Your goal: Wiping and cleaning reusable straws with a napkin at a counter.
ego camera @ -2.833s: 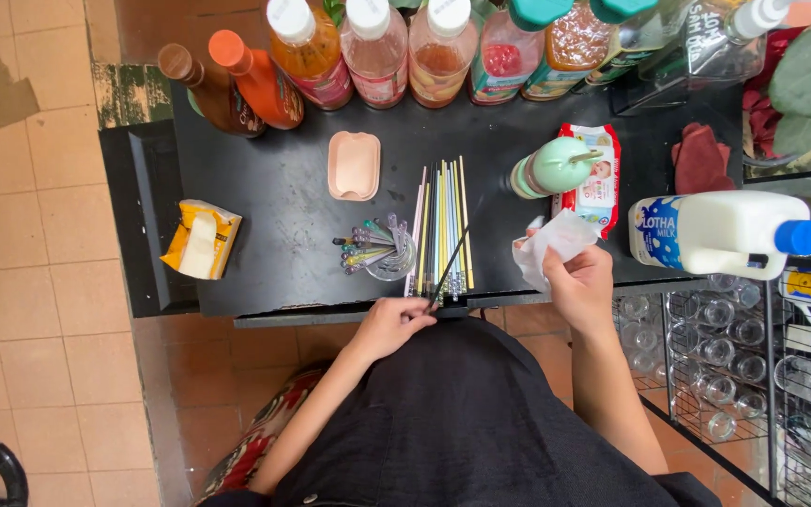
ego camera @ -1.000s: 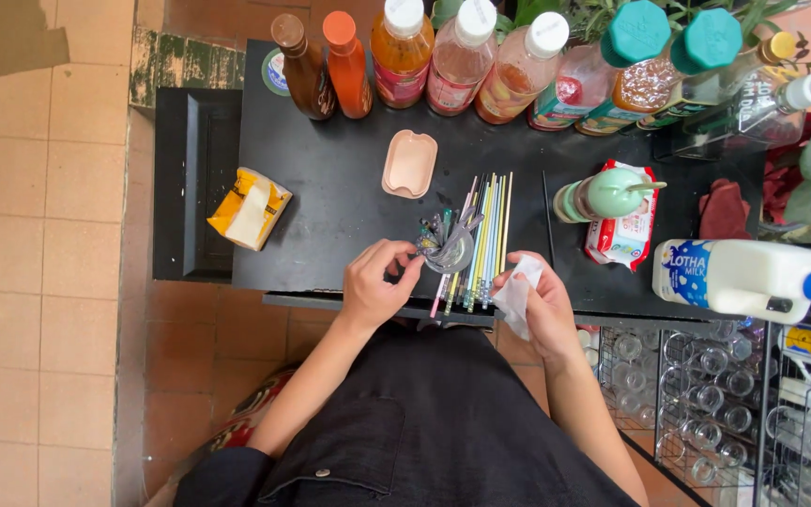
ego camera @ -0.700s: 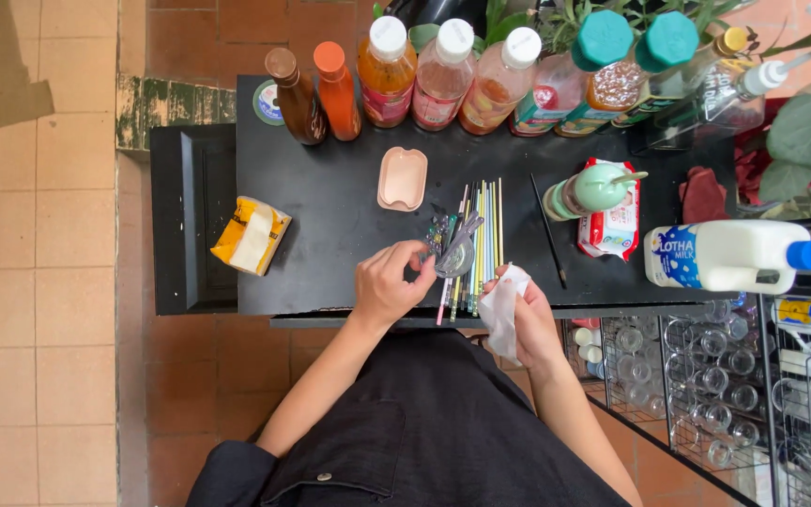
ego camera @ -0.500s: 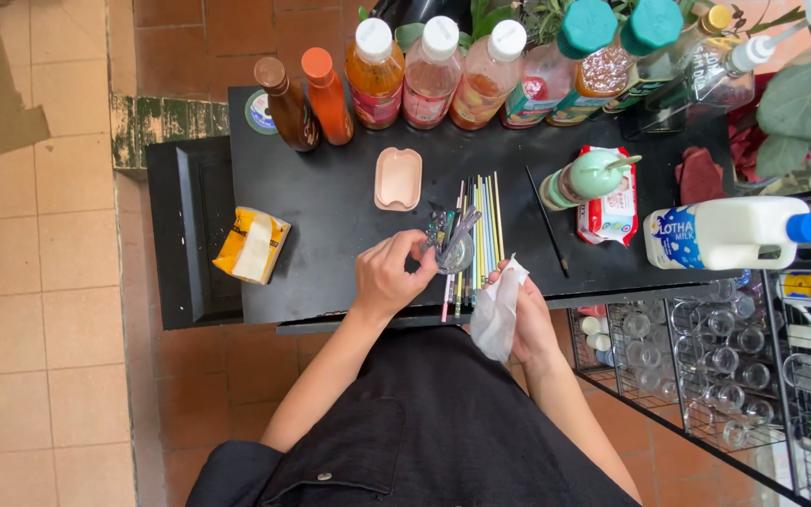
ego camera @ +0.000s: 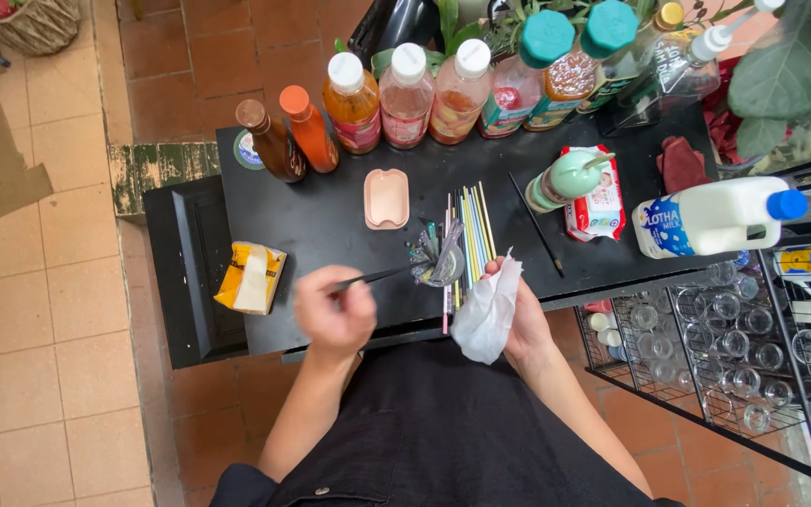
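Observation:
My left hand point(ego camera: 332, 314) grips a thin black straw point(ego camera: 377, 276) that points right toward the pile of straws. My right hand point(ego camera: 518, 314) holds a crumpled white tissue point(ego camera: 486, 314) just over the counter's front edge. Several coloured straws point(ego camera: 468, 235) lie side by side on the black counter point(ego camera: 321, 221), between the two hands. A small bundle of short straws in clear wrap point(ego camera: 436, 258) lies at their left end.
A row of sauce and syrup bottles point(ego camera: 405, 94) lines the back edge. A pink dish point(ego camera: 387, 198), a yellow packet point(ego camera: 249, 277), a green bottle point(ego camera: 565, 178), a wipes pack point(ego camera: 598, 207) and a milk jug point(ego camera: 715, 214) stand around. A wire rack of glasses point(ego camera: 734, 329) is at right.
My left hand has drawn back to the left from the straw pile with a black straw in it. My right hand stays near the front edge, tissue in it.

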